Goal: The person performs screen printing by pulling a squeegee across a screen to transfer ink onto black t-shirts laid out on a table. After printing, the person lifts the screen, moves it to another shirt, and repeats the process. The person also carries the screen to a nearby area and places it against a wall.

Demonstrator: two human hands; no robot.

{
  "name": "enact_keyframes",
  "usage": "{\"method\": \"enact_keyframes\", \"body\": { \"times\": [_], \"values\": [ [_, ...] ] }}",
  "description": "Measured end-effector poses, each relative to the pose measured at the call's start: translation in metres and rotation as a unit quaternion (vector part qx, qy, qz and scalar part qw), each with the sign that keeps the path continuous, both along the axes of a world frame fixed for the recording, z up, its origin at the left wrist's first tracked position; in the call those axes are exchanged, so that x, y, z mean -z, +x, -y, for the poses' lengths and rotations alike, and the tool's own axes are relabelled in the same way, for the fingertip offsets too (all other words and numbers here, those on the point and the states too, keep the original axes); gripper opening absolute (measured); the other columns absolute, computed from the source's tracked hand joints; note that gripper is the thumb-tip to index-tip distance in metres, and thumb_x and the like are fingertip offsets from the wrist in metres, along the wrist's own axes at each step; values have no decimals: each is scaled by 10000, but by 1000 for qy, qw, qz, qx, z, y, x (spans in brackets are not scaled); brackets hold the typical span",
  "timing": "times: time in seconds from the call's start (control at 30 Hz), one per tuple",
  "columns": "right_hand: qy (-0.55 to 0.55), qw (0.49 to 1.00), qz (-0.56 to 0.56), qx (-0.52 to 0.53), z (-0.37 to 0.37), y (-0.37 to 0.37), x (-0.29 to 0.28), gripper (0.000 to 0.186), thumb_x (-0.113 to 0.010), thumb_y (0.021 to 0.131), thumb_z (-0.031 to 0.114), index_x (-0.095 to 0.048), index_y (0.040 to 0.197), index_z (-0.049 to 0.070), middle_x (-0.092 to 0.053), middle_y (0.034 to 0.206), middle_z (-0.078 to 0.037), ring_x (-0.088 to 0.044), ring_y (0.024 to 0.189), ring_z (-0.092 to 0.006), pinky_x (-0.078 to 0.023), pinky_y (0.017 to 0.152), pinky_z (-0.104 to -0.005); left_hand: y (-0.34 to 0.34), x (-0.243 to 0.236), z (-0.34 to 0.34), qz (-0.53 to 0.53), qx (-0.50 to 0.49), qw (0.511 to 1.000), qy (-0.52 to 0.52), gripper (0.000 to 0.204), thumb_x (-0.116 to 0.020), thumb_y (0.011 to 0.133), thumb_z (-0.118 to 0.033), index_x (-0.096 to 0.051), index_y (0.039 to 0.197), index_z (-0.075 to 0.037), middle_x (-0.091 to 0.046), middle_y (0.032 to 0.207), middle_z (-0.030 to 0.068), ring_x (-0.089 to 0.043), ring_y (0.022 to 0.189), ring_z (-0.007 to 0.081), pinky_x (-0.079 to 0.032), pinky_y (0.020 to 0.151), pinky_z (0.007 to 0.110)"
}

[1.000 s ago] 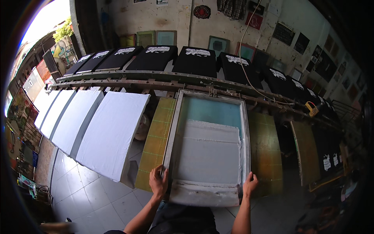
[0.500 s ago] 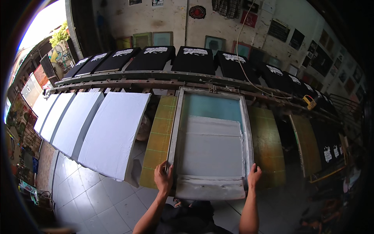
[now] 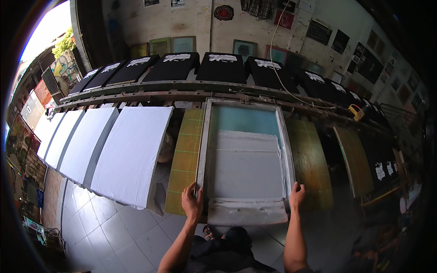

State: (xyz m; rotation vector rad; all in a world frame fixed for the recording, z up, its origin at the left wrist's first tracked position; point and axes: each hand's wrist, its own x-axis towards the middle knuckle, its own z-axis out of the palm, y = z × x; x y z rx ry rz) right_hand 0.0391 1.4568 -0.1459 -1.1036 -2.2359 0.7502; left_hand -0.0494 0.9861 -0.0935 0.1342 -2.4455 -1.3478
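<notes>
A screen-printing frame (image 3: pixel 203 145) lies in front of me, its long sides running away from me. Its mesh is teal (image 3: pixel 246 120) at the far end and coated pale grey over the rest. Across the near end sits a wide, pale bar (image 3: pixel 248 211) that looks like a squeegee. My left hand (image 3: pixel 192 202) is closed around the left side of the frame near its front corner. On the opposite side, my right hand (image 3: pixel 297 196) grips the right edge at about the same height. The undersides of both grips are hidden.
Greenish-yellow boards (image 3: pixel 184 159) flank the frame. White cloth-covered boards (image 3: pixel 129 154) stand in a row to the left. Behind a metal rail (image 3: pixel 150 96) are several black printed shirts (image 3: pixel 219 68). A hanging cable (image 3: pixel 272 59) crosses the far right, near a yellow tool (image 3: pixel 356 112).
The whole view has shifted slightly, so the scene sits a little higher and farther left. Both hands stay on the frame's sides. A sandalled foot shows more clearly below.
</notes>
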Motion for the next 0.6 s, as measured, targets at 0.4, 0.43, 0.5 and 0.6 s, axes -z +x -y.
{"method": "enact_keyframes", "body": {
  "times": [0.4,0.43,0.5,0.6],
  "values": [
    [26,998,-62,3,12,-3,-9,487,-629,1068,396,-668,1142,-83,-721,1082,-313,-692,1053,-496,-538,910,-514,-1,8,2,-3,3,1000,20,384,-823,938,-263,-742,1251,-55,-748,1119,141,-718,999,302,-555,922,415],
    [38,997,-72,7,17,-4,-10,481,-633,1067,395,-664,1141,-79,-720,1069,-310,-694,1046,-493,-539,908,-513,-2,9,4,-4,0,1000,19,384,-824,938,-261,-742,1251,-55,-748,1119,142,-718,999,302,-555,922,415],
    [29,998,-60,9,13,-3,-7,469,-641,1065,395,-654,1162,-64,-716,1060,-302,-694,1042,-483,-537,901,-512,-2,8,3,1,7,1000,19,386,-816,943,-255,-735,1259,-50,-748,1124,145,-714,1013,308,-551,933,418],
    [18,998,-66,10,7,0,-2,447,-643,1063,391,-643,1108,-53,-708,1024,-283,-687,1008,-472,-529,873,-513,-4,12,3,4,17,999,33,389,-811,946,-249,-729,1269,-49,-747,1134,147,-708,1035,311,-544,950,422]
  ]
}}
